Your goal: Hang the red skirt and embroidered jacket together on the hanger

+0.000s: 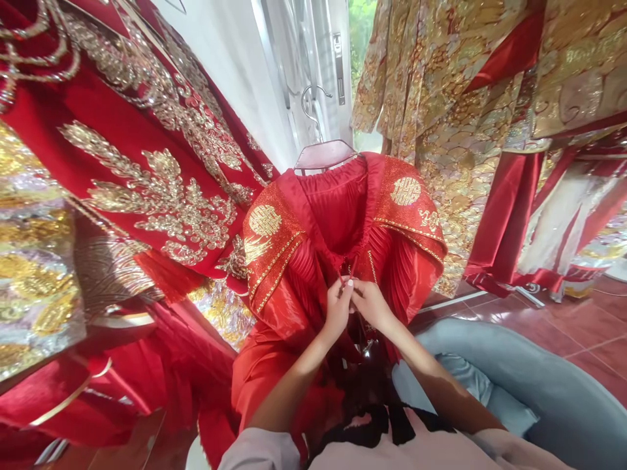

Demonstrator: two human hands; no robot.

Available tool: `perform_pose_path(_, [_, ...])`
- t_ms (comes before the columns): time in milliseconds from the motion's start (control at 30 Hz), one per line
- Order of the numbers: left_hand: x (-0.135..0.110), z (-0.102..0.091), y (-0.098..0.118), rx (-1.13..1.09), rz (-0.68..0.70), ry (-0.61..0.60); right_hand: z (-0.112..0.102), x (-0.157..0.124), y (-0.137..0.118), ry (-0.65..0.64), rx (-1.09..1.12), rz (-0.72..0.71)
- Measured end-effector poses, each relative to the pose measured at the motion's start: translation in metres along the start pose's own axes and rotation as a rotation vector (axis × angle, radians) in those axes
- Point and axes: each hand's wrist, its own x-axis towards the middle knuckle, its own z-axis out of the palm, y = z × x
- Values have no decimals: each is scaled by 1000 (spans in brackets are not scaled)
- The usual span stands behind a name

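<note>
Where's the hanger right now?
In the head view the hanger sits top centre, holding the red garment that both hands work on, in front of the window frame, between the embroidered robes.

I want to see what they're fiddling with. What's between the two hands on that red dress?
In the head view, the left hand and right hand nearly touch. Between their fingertips sits only a small fastening at the front opening of the red garment; too small to identify.

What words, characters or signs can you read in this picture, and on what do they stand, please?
"囍", gold, in a round emblem on the left shoulder panel of the red garment on the hanger.
"囍", the same emblem, on the right shoulder panel.
No other readable text.
</note>
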Motion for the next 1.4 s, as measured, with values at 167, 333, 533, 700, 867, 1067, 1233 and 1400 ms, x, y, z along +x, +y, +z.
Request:
perform_pose_path(167, [0, -3, 1, 69, 98, 96, -4, 3, 1, -127, 35, -19])
perform_pose_path(333, [2, -9, -3, 217, 200, 120, -21, 7, -5, -313, 104, 163])
perform_pose_path(533, [4, -13, 0, 308, 297, 252, -34, 12, -9, -144, 269, 331])
perform_pose_path(700, [6, -10, -1, 18, 100, 175, -23, 17, -3, 126, 595, 395])
perform_pose_path(867, [5, -7, -3, -320, -56, 136, 2, 22, 4, 315, 863, 384])
perform_pose_path(1067, [5, -5, 0, -398, -85, 127, 19, 26, 7, 359, 976, 409])
perform_pose_path(1233, [4, -4, 2, -503, -164, 179, 23, 23, -2, 361, 902, 309])
perform_pose_path(1400, [6, -5, -1, -475, -125, 198, 25, 14, -4, 284, 893, 216])
